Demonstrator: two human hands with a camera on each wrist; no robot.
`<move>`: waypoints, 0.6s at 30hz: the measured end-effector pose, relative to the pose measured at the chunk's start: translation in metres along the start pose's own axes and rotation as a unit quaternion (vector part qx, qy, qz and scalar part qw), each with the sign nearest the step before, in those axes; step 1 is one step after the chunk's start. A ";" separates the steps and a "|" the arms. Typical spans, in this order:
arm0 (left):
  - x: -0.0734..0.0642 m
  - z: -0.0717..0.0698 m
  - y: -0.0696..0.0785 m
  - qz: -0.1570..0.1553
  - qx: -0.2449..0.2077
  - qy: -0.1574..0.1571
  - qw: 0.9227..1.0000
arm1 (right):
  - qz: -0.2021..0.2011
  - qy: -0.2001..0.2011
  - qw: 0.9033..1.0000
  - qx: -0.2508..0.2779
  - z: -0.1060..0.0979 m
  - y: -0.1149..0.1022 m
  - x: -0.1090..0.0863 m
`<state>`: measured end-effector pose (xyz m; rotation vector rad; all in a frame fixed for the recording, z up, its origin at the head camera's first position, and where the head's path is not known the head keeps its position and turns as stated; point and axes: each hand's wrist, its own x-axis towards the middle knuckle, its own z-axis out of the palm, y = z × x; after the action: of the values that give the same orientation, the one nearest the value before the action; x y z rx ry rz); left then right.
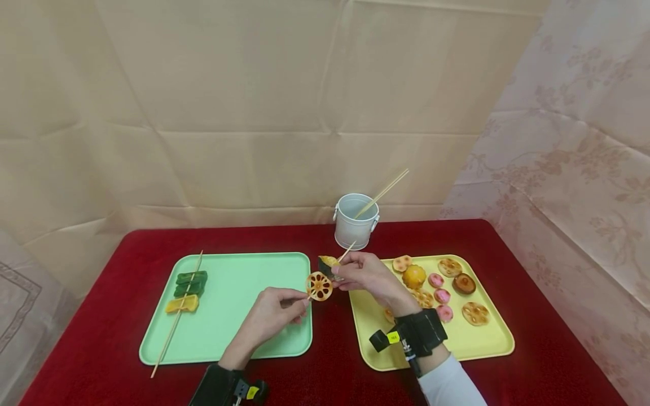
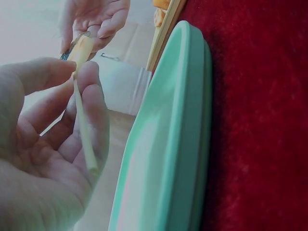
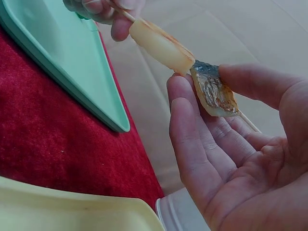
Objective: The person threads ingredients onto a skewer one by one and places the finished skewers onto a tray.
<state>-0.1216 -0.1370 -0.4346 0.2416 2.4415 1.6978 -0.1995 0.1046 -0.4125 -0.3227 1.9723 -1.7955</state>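
Observation:
Between the two trays, a wooden skewer (image 2: 85,132) carries a round lotus root slice (image 1: 319,286) with holes through it. My left hand (image 1: 276,316) pinches the skewer by its near end, close to the slice. On the same skewer, just beyond the lotus root, sits a dark-skinned piece with a pale yellow side (image 3: 215,91); its kind is unclear. My right hand (image 1: 373,279) holds that piece between thumb and fingers. In the right wrist view, the lotus root slice and the dark piece sit edge to edge, and the skewer's far end sticks out past the palm.
A mint green tray (image 1: 264,270) on the left bears a skewer of green pieces (image 1: 190,283) and a yellow piece (image 1: 181,304). The yellow tray (image 1: 495,344) at right holds several loose food pieces. A white bucket (image 1: 352,228) with skewers (image 1: 388,189) stands behind, near the curtain.

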 end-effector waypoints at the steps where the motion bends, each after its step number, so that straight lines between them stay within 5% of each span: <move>1: -0.001 0.000 0.001 -0.002 0.000 -0.002 1.000 | -0.001 0.002 1.000 0.001 -0.001 0.000 0.000; 10: -0.002 0.001 0.001 0.006 0.014 0.028 0.999 | -0.005 0.011 1.000 -0.003 -0.003 -0.003 -0.001; 18: -0.001 0.004 0.003 0.003 0.018 0.069 0.997 | -0.022 0.030 0.998 -0.059 -0.003 -0.007 -0.005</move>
<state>-0.1197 -0.1326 -0.4327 0.1411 2.5747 1.7279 -0.1979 0.1089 -0.4050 -0.3565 2.1353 -1.7379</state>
